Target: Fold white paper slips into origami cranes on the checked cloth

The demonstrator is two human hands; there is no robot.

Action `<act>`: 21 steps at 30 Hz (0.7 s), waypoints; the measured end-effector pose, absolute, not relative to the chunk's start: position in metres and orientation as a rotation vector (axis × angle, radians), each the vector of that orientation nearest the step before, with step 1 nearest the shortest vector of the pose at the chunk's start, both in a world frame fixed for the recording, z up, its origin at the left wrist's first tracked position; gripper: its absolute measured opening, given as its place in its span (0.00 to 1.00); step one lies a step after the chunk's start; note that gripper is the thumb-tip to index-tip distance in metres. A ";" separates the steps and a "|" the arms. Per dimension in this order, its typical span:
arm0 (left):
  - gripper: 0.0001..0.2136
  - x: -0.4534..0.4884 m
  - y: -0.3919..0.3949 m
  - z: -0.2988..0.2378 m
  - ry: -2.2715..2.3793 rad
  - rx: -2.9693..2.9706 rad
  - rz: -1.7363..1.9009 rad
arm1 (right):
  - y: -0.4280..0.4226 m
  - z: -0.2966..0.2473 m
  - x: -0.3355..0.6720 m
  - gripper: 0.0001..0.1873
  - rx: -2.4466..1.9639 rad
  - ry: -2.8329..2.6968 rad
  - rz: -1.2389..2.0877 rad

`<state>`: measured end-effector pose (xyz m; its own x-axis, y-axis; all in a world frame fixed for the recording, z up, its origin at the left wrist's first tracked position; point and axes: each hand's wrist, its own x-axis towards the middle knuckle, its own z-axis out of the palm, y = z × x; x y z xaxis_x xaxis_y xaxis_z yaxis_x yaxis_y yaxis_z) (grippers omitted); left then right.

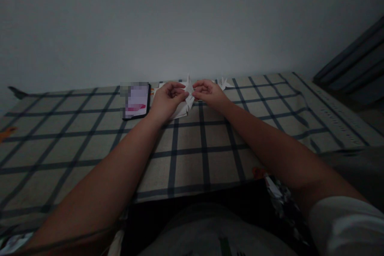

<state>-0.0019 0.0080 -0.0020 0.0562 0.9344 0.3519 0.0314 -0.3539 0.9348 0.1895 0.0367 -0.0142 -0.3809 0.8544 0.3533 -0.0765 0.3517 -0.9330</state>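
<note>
Between my two hands is a small folded white paper crane (pixel 189 88), its points sticking up and down. My left hand (pixel 170 98) pinches its left side with thumb and fingers. On the opposite side my right hand (pixel 209 91) pinches it in the same way. Some white paper sheets (pixel 180 111) lie beneath and beside my left hand, partly covered by it. A second folded paper crane (pixel 223 83) rests just beyond my right hand, near the wall.
A phone (pixel 136 101) with a lit screen lies left of my left hand. The table wears a checked cloth (pixel 192 160) up to its front edge. Behind it rises a plain wall (pixel 192 20). Dark folded fabric (pixel 357 64) hangs at the far right.
</note>
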 end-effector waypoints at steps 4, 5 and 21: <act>0.21 -0.001 0.008 -0.002 1.014 1.459 1.354 | 0.034 -0.014 0.191 0.19 -0.649 -1.744 1.107; 0.23 -0.001 0.008 -0.002 1.010 1.449 1.343 | 0.034 -0.014 0.192 0.20 -0.650 -1.758 1.095; 0.26 -0.001 0.002 0.003 0.859 1.427 1.278 | 0.029 -0.011 0.188 0.28 -0.687 -1.589 1.285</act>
<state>-0.0013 0.0022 0.0026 0.1903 0.9442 0.2690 -0.1071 -0.2524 0.9617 0.1880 0.0287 -0.0110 -0.3950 0.8612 0.3198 -0.1322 0.2912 -0.9475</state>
